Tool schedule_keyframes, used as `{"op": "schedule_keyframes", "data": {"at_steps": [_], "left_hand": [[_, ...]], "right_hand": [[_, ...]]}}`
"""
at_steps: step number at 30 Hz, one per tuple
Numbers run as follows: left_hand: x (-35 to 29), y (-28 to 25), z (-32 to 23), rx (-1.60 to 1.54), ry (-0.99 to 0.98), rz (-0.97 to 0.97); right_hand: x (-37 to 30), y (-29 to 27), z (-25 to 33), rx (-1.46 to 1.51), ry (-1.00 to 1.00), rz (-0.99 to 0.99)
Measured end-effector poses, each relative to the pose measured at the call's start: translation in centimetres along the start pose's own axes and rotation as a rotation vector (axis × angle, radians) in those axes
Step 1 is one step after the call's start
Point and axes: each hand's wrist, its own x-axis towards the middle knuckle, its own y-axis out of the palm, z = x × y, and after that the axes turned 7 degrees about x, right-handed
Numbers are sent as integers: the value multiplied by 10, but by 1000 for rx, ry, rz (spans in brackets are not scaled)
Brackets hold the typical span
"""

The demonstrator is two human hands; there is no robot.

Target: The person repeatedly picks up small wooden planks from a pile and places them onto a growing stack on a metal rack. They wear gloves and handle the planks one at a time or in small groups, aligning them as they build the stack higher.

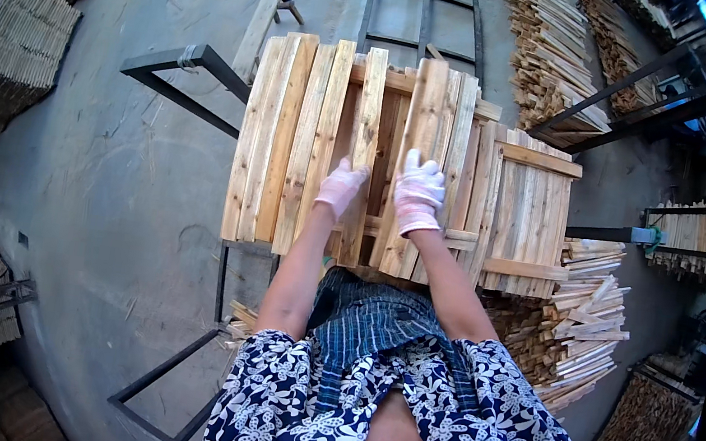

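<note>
Both hands wear whitish gloves with pink showing at the palm and fingers. My left hand [342, 187] grips a long narrow wooden slat [370, 114] by its side, with the slat running away from me across two crosspieces. To the right, my right hand [419, 192] is closed over another wooden slat [427, 108], its fingers lying across the top. A gap between the two slats shows more boards beneath. Several loose slats [279, 136] lie side by side left of my left hand. At the right sits a slatted wooden panel [532, 215] with two crosspieces on it.
Dark metal frames [202, 70] stick out left of the work, and another metal frame [424, 21] stands beyond it. A wooden bench [259, 29] is at the far left. Heaps of slats [589, 320] lie at the right, and stacked panels [20, 34] line the left side.
</note>
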Motion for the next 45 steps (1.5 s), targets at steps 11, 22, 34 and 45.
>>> {"op": "schedule_keyframes", "data": {"at_steps": [11,22,34,45], "left_hand": [[-48,22,-45,571,676,-802],[-55,-37,-20,624,906,-815],[35,-202,131,275,-15,-362],[36,-219,125,359,-181,-309]], "right_hand": [[3,16,-5,539,-18,124],[8,-36,1,113,-20,397],[26,2,-61,467,357,208],[28,10,61,556,281,331]]}}
